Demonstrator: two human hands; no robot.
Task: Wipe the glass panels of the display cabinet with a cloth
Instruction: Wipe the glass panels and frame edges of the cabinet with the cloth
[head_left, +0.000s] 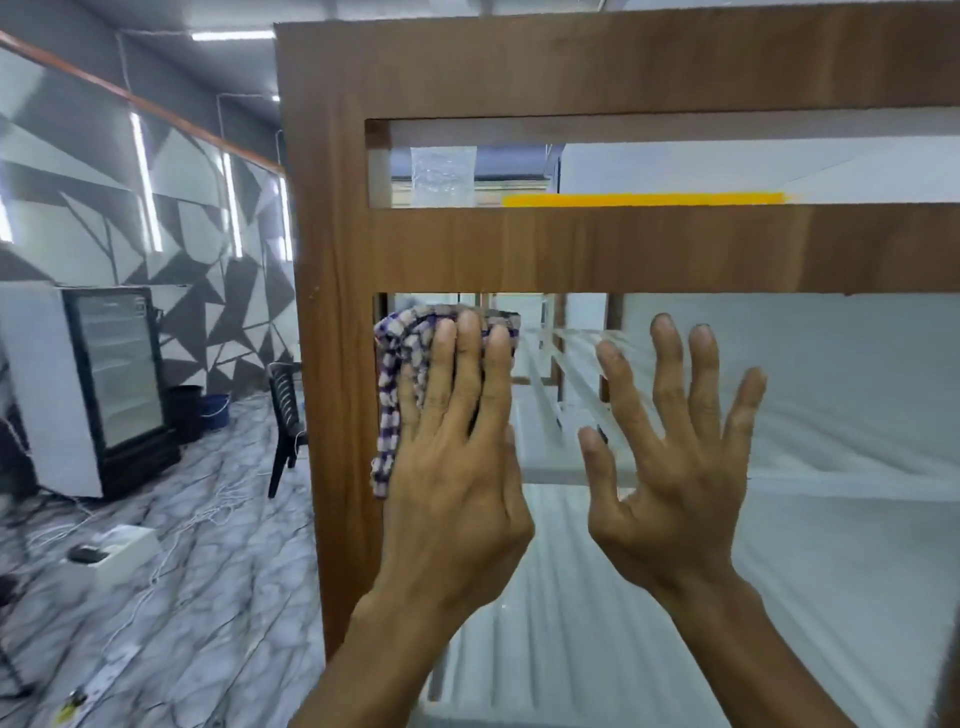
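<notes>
The display cabinet has a brown wooden frame (571, 249) and a large lower glass panel (831, 415). My left hand (457, 467) lies flat against the top left corner of that panel, pressing a purple-and-white checked cloth (397, 364) onto the glass. The cloth sticks out past my fingers on the left and on top. My right hand (680, 447) is spread flat on the glass just to the right, fingers apart, holding nothing. A narrow upper glass panel (675, 166) sits above the middle wooden rail.
White shelves (561, 462) show through the glass. To the left stand a small glass-door fridge (104, 384), a dark chair (285, 415), a black bin (184, 410) and a blue bucket (215, 408). Cables and a white box (119, 551) lie on the marble floor.
</notes>
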